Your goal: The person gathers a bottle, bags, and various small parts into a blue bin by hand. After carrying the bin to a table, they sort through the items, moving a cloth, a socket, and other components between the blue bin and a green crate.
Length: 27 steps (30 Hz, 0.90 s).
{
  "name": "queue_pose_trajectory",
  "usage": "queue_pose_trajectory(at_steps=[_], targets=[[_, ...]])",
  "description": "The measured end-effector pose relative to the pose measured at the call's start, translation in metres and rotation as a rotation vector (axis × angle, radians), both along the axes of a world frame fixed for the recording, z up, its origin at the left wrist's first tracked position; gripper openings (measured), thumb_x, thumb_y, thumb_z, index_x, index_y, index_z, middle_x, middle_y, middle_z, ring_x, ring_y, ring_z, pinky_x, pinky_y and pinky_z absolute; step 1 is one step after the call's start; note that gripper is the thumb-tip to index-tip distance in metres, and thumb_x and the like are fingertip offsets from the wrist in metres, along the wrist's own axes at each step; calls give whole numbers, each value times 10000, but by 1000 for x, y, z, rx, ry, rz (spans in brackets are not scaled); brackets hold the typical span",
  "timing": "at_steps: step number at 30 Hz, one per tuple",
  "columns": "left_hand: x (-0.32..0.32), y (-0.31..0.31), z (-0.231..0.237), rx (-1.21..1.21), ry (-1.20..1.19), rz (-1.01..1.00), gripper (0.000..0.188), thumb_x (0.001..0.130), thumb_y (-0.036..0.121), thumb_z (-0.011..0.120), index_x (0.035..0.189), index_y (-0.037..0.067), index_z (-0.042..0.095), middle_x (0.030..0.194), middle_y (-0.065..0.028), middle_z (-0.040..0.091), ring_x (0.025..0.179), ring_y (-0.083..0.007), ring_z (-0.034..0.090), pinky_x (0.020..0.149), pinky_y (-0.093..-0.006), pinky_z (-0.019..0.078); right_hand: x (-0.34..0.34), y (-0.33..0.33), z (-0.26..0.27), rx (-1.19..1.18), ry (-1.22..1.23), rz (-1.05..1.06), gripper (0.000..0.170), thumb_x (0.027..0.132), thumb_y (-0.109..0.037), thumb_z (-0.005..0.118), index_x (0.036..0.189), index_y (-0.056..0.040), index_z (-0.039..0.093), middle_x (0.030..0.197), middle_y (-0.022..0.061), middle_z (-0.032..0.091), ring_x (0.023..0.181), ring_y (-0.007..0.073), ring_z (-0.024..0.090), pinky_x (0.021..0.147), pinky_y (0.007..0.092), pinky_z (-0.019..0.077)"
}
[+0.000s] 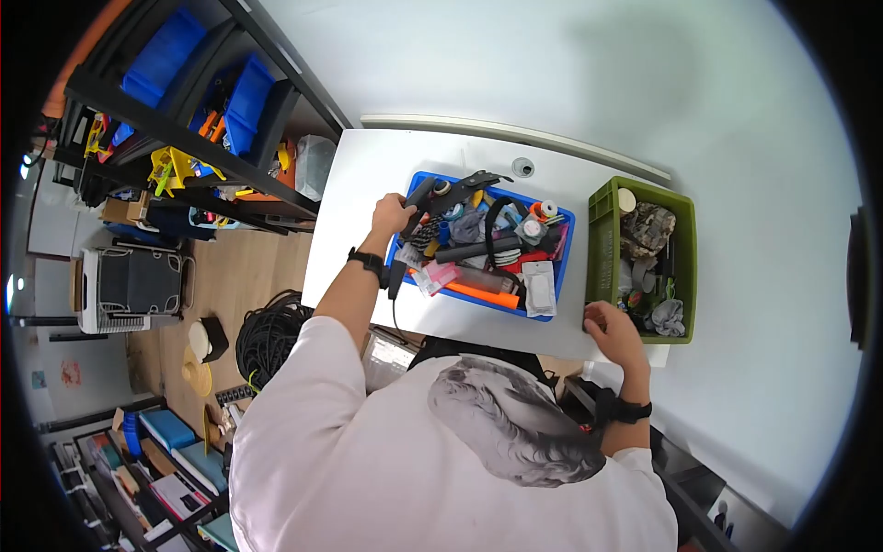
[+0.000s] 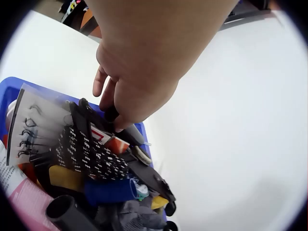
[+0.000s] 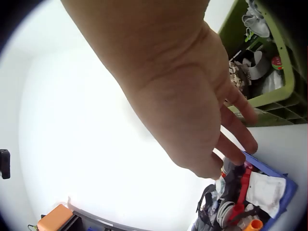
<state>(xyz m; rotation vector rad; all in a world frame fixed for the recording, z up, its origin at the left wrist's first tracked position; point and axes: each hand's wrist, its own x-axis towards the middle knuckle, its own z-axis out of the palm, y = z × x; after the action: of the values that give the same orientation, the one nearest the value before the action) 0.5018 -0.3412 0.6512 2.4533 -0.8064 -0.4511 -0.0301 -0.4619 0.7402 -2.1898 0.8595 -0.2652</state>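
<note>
A blue bin (image 1: 563,267) full of mixed small items lies on the white table. At its left corner my left hand (image 1: 393,214) grips a dark object (image 1: 419,196); in the left wrist view the hand (image 2: 137,91) has thumb and fingers around something black (image 2: 111,114), mostly hidden. Beside it are a black cord with white flecks (image 2: 91,156) and a clear packet of hooks (image 2: 36,127). My right hand (image 1: 616,333) is at the near left corner of the green crate (image 1: 602,248), fingers loosely bent and holding nothing; the right wrist view shows this hand (image 3: 192,106) with fingers apart.
The green crate holds a camouflage-patterned item (image 1: 648,228) and grey cloth (image 1: 669,317). A round cable hole (image 1: 522,167) is in the table (image 1: 368,156) behind the blue bin. Shelves with blue bins (image 1: 248,106) stand at left, above coiled black cable (image 1: 269,339) on the floor.
</note>
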Motion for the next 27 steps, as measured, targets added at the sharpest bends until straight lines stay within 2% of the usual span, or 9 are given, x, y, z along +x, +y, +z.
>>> queue_pose_trajectory(at_steps=[5,9,13,15,17,20,22,23,27], targets=[[-42,74,46,-651,615,-262,439,892,-7,732,1323,-1,648,1151,-102,744,989,-167,694,922,-323,552,59,33,56,-68,-184,15,275,943,-54,683,1201,23,629,1056,133,743,956,220,721,852,337,559],[-86,121,83,-795,773,-449,444,894,-133,677,1318,-10,631,1170,-75,709,1094,-156,666,942,-309,540,128,80,88,-61,-392,275,426,895,-34,740,1293,-9,588,1071,123,739,927,200,715,862,335,551],[-108,139,94,-850,780,-508,440,892,-136,681,1307,5,640,1152,-73,708,1120,-171,671,957,-312,553,180,109,101,-6,-378,411,598,848,-60,801,1380,-32,530,1050,120,726,877,192,706,840,321,546],[-116,146,100,-875,601,-655,436,893,-123,694,1302,19,643,1142,-79,705,1157,-195,672,986,-324,561,192,121,105,-63,-451,419,727,810,-95,848,1439,-52,486,1009,105,702,828,185,690,786,313,541],[-124,162,102,-857,574,-656,448,883,-101,723,1302,36,645,1183,-94,704,1189,-207,666,1030,-348,552,198,130,99,-4,-443,437,710,803,-98,860,1423,-56,515,990,85,673,808,164,665,743,304,533],[-141,188,101,-746,409,-660,450,868,-5,785,1293,37,645,1213,-116,706,1189,-230,669,1021,-374,546,200,144,83,-11,-426,521,473,855,-114,835,1280,-65,634,1022,75,645,808,127,638,715,279,541],[-157,208,105,-658,35,-682,444,832,99,833,1241,33,672,1197,-136,718,1135,-283,688,983,-394,539,199,146,46,30,-442,562,452,872,-119,818,1278,-60,629,1029,75,645,814,132,635,727,285,541],[-165,219,99,-655,38,-645,444,832,99,833,1241,33,672,1197,-136,718,1135,-283,688,983,-394,539,196,151,29,74,-459,569,431,889,-124,801,1276,-55,623,1036,75,645,821,137,633,740,291,542],[-186,265,50,-393,-9,-460,385,788,180,854,1134,60,735,1117,-142,742,1044,-319,688,923,-410,531,170,166,-5,188,-199,609,649,929,-161,745,1492,-64,437,1140,142,663,928,218,690,818,335,555]])
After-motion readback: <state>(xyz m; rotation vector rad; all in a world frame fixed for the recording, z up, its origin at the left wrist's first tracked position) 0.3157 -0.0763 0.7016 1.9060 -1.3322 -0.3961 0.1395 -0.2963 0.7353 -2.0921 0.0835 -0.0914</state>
